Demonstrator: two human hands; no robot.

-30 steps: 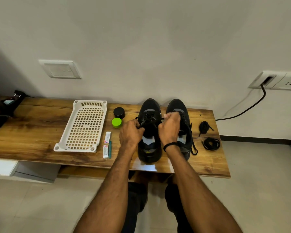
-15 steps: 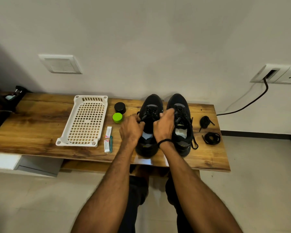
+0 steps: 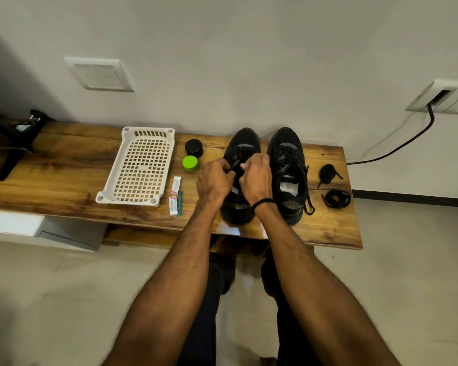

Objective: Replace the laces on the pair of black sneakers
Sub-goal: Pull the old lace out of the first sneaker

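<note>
Two black sneakers stand side by side on the wooden bench (image 3: pixel 64 180), toes toward the wall. Both hands work over the left sneaker (image 3: pixel 242 146). My left hand (image 3: pixel 214 180) and my right hand (image 3: pixel 257 178) each pinch the black lace above its tongue, fingers curled; the lace between them is mostly hidden. The right sneaker (image 3: pixel 288 165) stands untouched, its lace hanging loose down its right side. Two coiled black laces lie right of the shoes, one farther back (image 3: pixel 328 172) and one nearer (image 3: pixel 336 198).
A white perforated tray (image 3: pixel 140 167) lies left of the shoes. Between them sit a black jar (image 3: pixel 194 148), a green lid (image 3: pixel 190 163) and two small packets with a teal stick (image 3: pixel 175 196). A black stand (image 3: pixel 13 149) sits far left. A cable (image 3: pixel 397 146) runs from a wall socket.
Both hands have drawn closer together over the left sneaker's laces; my right hand shifted left off the right sneaker. The view has tilted slightly.
</note>
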